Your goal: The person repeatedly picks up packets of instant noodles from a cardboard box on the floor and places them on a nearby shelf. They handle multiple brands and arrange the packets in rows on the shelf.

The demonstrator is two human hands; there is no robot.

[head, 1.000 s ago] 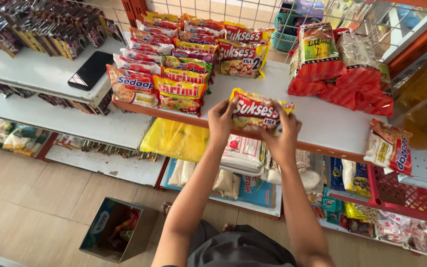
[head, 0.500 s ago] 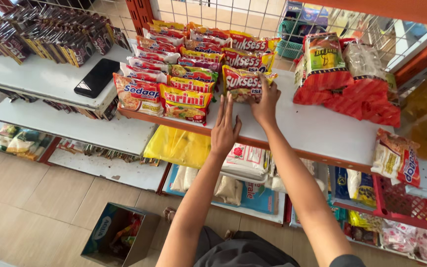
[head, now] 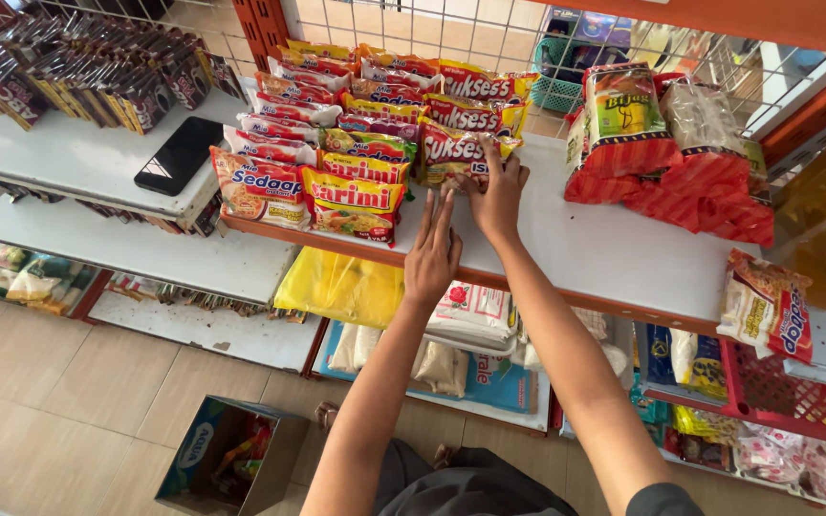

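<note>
Both hands on shelf: right hand presses fingers onto yellow noodle packet at its 11 o'clock; left hand flat, open, empty, packet at 12 o'clock, just short of fingertips.

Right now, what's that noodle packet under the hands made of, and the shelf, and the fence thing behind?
The noodle packet looks like thin glossy plastic film: it crinkles and shines. The shelf seems to be white-painted board, maybe metal, smooth with an orange edge. The grid behind looks like white-coated metal wire.
</note>
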